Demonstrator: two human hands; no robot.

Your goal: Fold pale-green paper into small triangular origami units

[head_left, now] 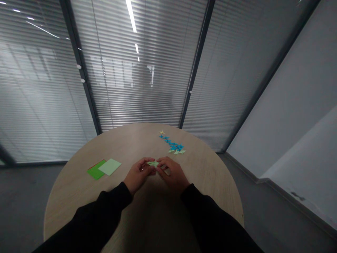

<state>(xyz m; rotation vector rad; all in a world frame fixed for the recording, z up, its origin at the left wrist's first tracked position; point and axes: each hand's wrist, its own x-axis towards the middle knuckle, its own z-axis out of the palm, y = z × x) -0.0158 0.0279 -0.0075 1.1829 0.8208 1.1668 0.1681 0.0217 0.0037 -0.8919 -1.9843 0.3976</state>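
Note:
My left hand (pixel 138 173) and my right hand (pixel 172 173) meet above the middle of a round light wood table (pixel 147 135). Pinched between their fingertips is a small piece of pale green folded paper (pixel 153 163). To the left lies a stack of origami paper, a pale green sheet (pixel 110 166) resting on a brighter green sheet (pixel 95 170). Further off, beyond my hands, stretches a row of small folded paper units, mostly blue (pixel 171 144), ending in pale green ones (pixel 176 151) and a small yellow one (pixel 162 132).
Behind the round table stand glass partitions with dark frames and closed blinds (pixel 134 88). A grey floor (pixel 26 189) surrounds the table, and a pale wall (pixel 279 105) rises on the right.

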